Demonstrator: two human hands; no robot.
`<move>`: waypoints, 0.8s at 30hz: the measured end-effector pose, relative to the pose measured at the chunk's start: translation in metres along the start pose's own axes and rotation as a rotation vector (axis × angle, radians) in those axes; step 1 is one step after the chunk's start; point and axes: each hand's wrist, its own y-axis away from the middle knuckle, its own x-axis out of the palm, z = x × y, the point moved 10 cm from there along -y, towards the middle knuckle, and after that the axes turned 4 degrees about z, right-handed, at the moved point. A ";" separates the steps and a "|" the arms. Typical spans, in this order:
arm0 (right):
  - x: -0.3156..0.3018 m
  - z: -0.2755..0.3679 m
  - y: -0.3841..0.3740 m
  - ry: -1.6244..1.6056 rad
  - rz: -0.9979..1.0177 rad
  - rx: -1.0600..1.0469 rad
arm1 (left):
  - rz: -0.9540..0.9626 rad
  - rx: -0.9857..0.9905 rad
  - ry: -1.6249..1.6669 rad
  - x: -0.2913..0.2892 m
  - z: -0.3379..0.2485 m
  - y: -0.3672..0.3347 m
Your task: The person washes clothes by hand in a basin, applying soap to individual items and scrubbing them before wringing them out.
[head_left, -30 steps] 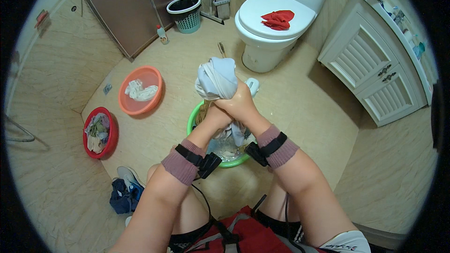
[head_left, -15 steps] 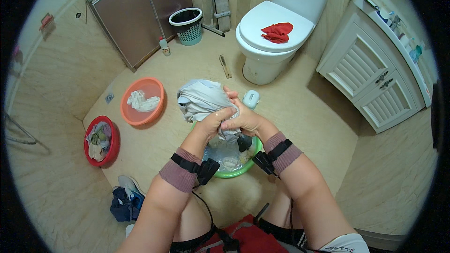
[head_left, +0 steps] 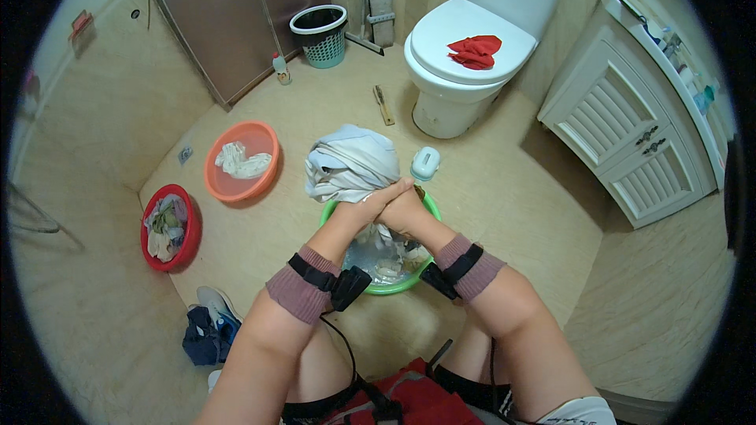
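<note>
A bunched, wet-looking pale grey-blue garment [head_left: 352, 161] is up above a green basin [head_left: 391, 290], and both my hands squeeze it. My left hand [head_left: 358, 209] is closed round its lower part. Against the left, my right hand [head_left: 405, 208] is wrapped round the same cloth, and a short end of it hangs below the hands. Which fingers press where is partly hidden. In the basin lie water and more soaked pale clothes [head_left: 387, 269]. Just beyond my right hand, a white and pale-blue brush-like item [head_left: 425, 164] rests on the floor.
To the left stand an orange basin [head_left: 276, 167] with white cloth and a red basin [head_left: 195, 240] with mixed clothes. A wooden-handled brush [head_left: 383, 105], a bottle [head_left: 281, 69] and a wastebasket [head_left: 323, 47] are farther off. A toilet [head_left: 453, 63] with red cloth [head_left: 476, 52] and a cabinet [head_left: 618, 102] stand right.
My right hand has turned over and drawn in against my left, its fingers now wrapped round the cloth. The garment's bundle has shifted slightly right and become more tightly gathered.
</note>
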 end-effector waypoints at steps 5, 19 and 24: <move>-0.017 -0.009 0.007 0.294 -0.197 0.106 | -0.086 0.055 -0.060 0.000 0.008 -0.012; 0.005 -0.025 0.012 -0.783 0.085 0.369 | 0.039 0.012 0.108 -0.008 -0.030 0.000; 0.011 -0.019 0.025 -1.548 0.218 0.402 | -0.062 -0.057 0.070 -0.001 -0.052 0.004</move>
